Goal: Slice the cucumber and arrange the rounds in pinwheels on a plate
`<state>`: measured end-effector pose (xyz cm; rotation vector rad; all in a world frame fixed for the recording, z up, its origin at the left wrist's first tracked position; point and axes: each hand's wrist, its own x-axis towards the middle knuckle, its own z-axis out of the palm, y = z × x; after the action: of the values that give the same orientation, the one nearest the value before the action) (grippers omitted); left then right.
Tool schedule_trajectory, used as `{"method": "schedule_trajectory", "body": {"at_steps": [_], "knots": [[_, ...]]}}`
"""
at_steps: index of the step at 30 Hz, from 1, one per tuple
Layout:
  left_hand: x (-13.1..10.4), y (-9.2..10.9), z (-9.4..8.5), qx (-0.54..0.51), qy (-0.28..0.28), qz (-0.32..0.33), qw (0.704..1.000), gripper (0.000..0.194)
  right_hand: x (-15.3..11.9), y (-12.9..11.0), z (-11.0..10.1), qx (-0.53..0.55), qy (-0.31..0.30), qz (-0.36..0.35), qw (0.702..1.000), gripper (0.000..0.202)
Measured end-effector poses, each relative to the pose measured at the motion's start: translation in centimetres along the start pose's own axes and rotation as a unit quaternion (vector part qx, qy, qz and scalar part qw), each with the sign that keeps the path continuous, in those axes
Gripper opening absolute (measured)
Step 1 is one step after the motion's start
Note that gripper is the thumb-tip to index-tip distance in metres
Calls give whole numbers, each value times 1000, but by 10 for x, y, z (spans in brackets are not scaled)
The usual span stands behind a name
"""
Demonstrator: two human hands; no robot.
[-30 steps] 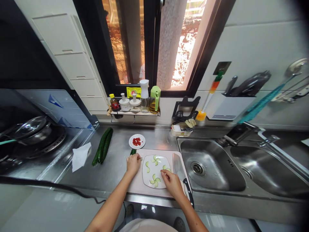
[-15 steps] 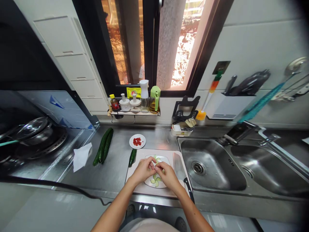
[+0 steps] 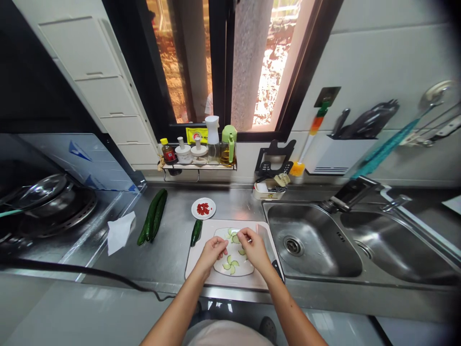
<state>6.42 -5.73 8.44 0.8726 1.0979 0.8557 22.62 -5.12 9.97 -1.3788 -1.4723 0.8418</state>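
As we look along the steel desk (image 3: 176,230) from its left end, a glass-lidded pot (image 3: 50,194) sits on the stove, with a sheet of white paper (image 3: 121,232) to its right. Next we see two whole cucumbers (image 3: 151,218) lying side by side, then a shorter cucumber piece (image 3: 196,233) at the upper left corner of the pale pink cutting board (image 3: 194,262). Just beyond the board stands a small round dish (image 3: 195,206) with finely cut red bits (image 3: 203,208) in it.

Our left hand (image 3: 212,253) hangs over the left side of the squarish white plate (image 3: 245,268); its grip is narrow, thumb and forefinger drawn close, and we cannot tell whether anything is between them. The cucumber slices lie on that plate: a lower fan of slices (image 3: 231,265) below and right of the left fingertips, and an upper group of slices (image 3: 230,234) between the two hands, toward the far rim. Our right hand (image 3: 255,247) has a narrow grip too, its fingertips right at the edge of that upper group; we cannot tell whether it pinches a slice. Farther right, a knife (image 3: 276,266) lies on the board, partly covered by our right arm, beside the double sink (image 3: 324,262).
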Motion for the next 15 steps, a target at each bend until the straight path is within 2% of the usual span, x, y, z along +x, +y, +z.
{"method": "schedule_trajectory", "body": {"at_steps": [3,6,11,15], "knots": [[-7,4,5,-93,-62,-137,984,49,8,-12,-1,23,35,-5,999,34],[-9,15,10,-206,-134,-216,945,50,12,-22,0,36,48,-9,998,35],[-5,34,14,-303,-192,-265,895,54,13,-27,3,47,49,-22,997,34],[-3,40,16,-331,-209,-284,875,49,12,-25,4,46,36,-34,998,32]]}}
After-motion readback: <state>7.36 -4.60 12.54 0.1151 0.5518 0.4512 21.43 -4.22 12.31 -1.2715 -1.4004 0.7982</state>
